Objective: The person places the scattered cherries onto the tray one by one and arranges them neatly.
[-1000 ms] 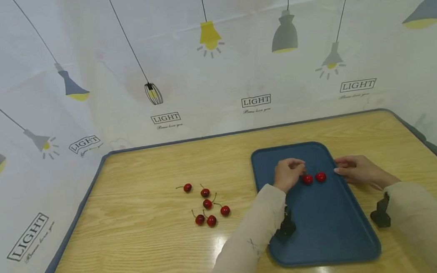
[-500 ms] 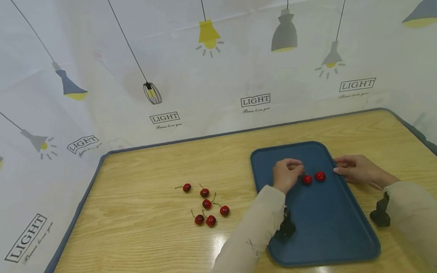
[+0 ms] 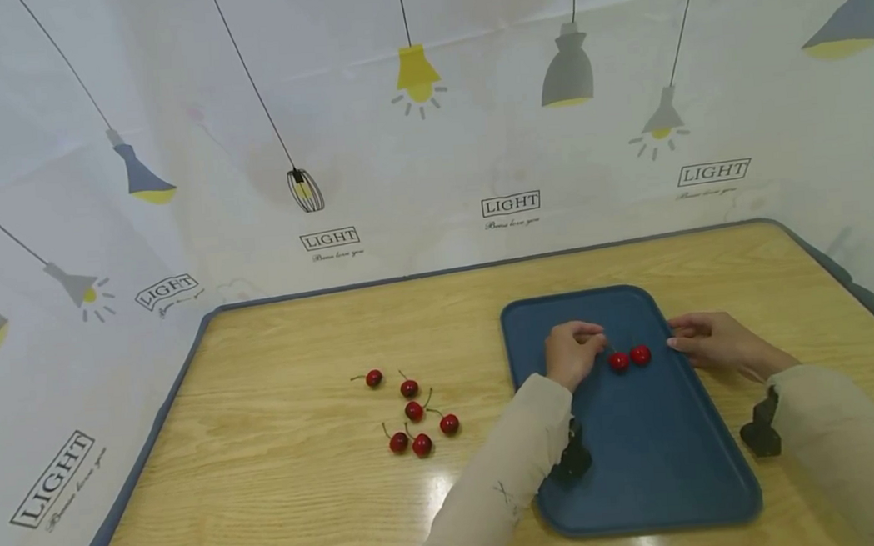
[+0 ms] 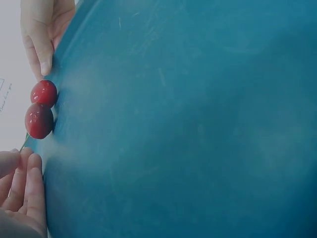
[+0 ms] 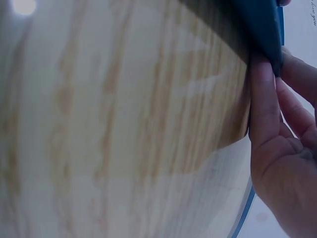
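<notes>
Head view: our left hand (image 3: pixel 568 357) pinches a cherry stem (image 4: pixel 23 143), thumb and fingertip pressed together.
Right hand: our right hand (image 3: pixel 723 345) pinches the rim of the blue tray (image 3: pixel 647 460), at 3 o'clock from its two cherries.
Cherries on tray: the held cherry (image 3: pixel 619 362) sits with the other cherry (image 3: pixel 641 355) just beside it at 3 o'clock; we cannot tell if they touch.
Table cherries: six more cherries (image 3: pixel 414 411) lie at 9 o'clock from the tray.
Since half a second ago: our held cherry has slid a little toward 3 o'clock, so the gap is smaller.
</notes>
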Motion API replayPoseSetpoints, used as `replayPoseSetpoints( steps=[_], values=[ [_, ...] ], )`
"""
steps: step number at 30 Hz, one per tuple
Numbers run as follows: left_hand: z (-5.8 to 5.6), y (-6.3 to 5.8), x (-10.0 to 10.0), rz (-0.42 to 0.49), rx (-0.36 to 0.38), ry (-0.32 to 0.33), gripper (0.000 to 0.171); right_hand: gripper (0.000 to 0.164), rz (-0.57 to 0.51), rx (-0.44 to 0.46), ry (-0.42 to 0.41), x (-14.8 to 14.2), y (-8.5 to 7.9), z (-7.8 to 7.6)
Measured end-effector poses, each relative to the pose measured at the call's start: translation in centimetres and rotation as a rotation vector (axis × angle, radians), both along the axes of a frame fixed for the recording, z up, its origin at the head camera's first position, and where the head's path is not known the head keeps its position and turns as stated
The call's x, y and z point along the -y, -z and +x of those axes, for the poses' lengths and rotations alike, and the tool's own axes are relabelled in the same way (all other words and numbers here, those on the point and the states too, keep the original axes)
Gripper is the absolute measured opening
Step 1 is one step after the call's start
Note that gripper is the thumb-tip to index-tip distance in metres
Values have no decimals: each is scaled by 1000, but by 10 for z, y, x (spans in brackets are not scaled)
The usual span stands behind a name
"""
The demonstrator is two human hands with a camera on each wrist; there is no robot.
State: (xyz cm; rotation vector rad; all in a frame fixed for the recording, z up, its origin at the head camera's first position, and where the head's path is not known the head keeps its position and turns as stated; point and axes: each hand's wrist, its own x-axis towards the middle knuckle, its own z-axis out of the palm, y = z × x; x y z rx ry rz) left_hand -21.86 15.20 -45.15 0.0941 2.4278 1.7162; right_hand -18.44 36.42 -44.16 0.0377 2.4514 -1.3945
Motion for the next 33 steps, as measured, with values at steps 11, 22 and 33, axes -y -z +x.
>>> replayPoseSetpoints(
  steps=[11, 22, 33],
  values=[
    [-1, 0, 0, -24, -57, 26, 8, 60, 5, 18, 13, 2, -1, 2],
    [-5, -5, 4, -69, 7, 119, 9, 60, -10, 15, 18, 0, 0, 1],
    [-10, -5, 5, -125, -17, 184, 11, 60, 6, 1, 15, 1, 0, 1]
  ],
)
